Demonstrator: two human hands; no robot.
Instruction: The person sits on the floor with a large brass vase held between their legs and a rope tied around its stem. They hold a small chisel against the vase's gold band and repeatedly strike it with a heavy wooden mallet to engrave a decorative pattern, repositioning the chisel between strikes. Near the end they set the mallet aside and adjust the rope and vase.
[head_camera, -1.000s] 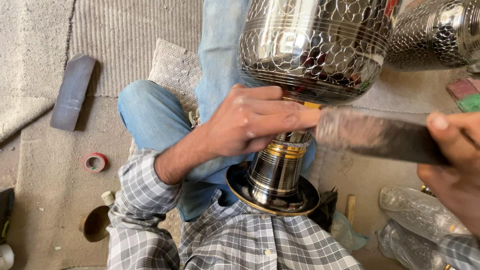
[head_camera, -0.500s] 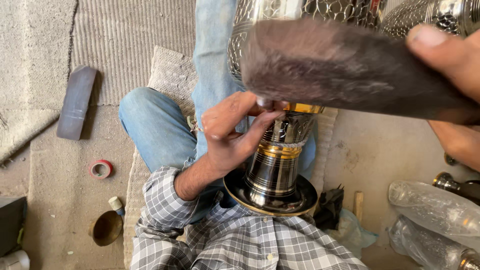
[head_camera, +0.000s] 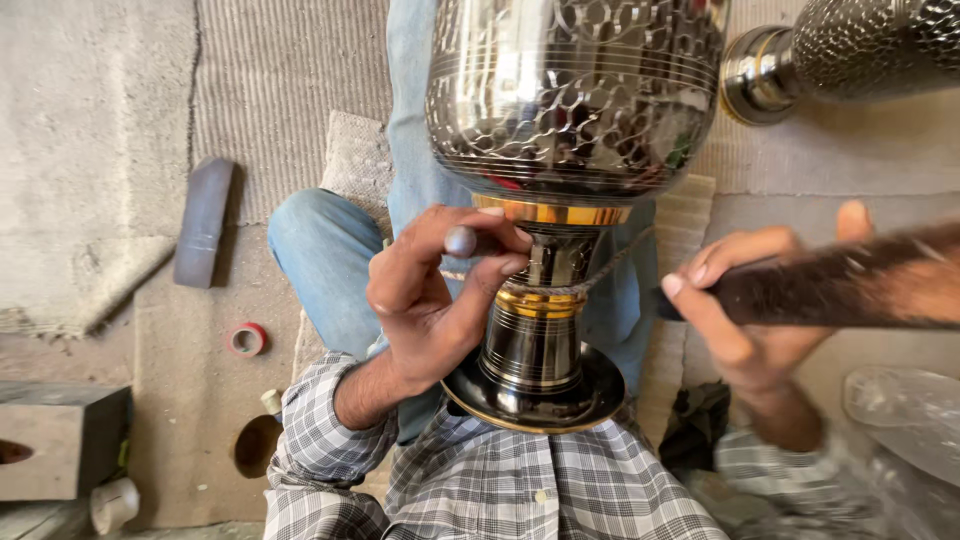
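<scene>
A tall silver metal vessel (head_camera: 572, 95) with a hammered honeycomb pattern and gold bands stands with its round base (head_camera: 535, 398) on my lap. My left hand (head_camera: 435, 305) curls beside the narrow stem (head_camera: 535, 335) and pinches a small metal rod (head_camera: 462, 241) against the neck just under the bowl. My right hand (head_camera: 745, 325) is to the right of the stem. It grips a long dark bar-shaped tool (head_camera: 850, 285) that stretches off to the right edge; its far end is blurred.
A second patterned metal vessel (head_camera: 850, 45) lies at the top right. On the floor to the left are a dark flat block (head_camera: 205, 222), a red tape roll (head_camera: 247, 339), a wooden block (head_camera: 60, 440) and a white cup (head_camera: 115, 503). Clear plastic-wrapped items (head_camera: 900, 410) sit lower right.
The dark tool has dropped from high in front of the bowl to stem height on the right. My left hand has shifted, with the rod now at the neck.
</scene>
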